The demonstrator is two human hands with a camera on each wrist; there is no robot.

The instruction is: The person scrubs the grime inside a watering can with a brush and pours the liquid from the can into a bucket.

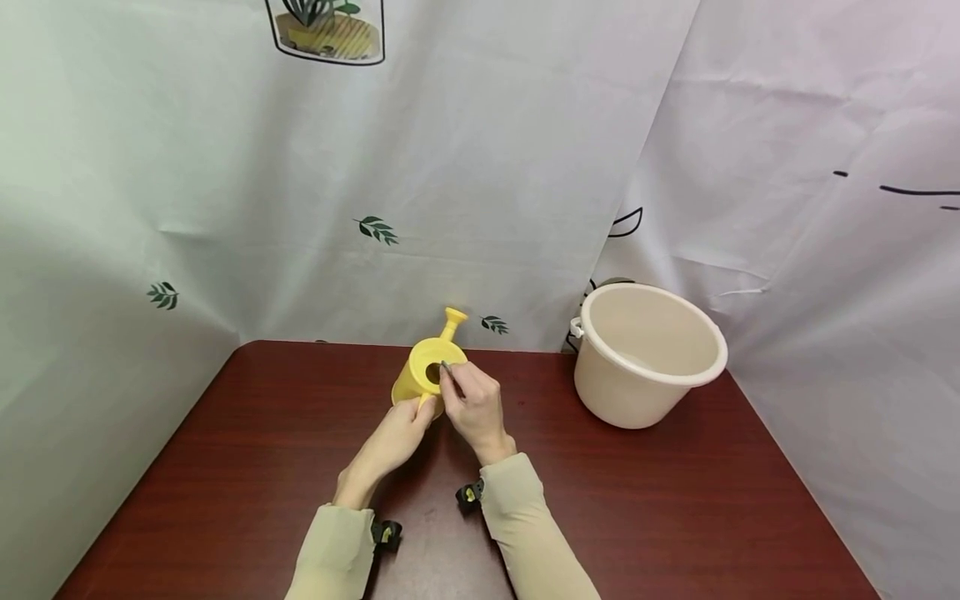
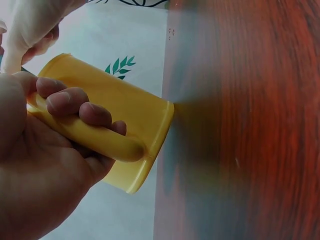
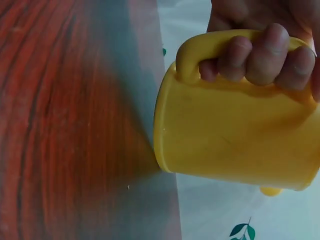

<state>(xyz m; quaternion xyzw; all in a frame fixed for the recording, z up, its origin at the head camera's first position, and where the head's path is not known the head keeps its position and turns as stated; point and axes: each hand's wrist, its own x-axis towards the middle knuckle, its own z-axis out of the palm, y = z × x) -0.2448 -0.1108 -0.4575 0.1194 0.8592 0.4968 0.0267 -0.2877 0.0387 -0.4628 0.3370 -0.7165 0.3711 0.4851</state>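
Observation:
A yellow watering can is near the back edge of the table, its spout pointing toward the back wall. My left hand grips its handle, the fingers curled round it in both wrist views. Whether the can's base touches the table, I cannot tell. Over the round opening in the can's top, my right hand pinches a small greyish thing between thumb and fingers. Most of that thing is hidden, so its kind is unclear. The right hand is outside its own wrist view.
A cream bucket stands at the back right of the dark red wooden table. White cloth with printed leaves hangs behind the table and along its sides. Both wrists wear small black cameras.

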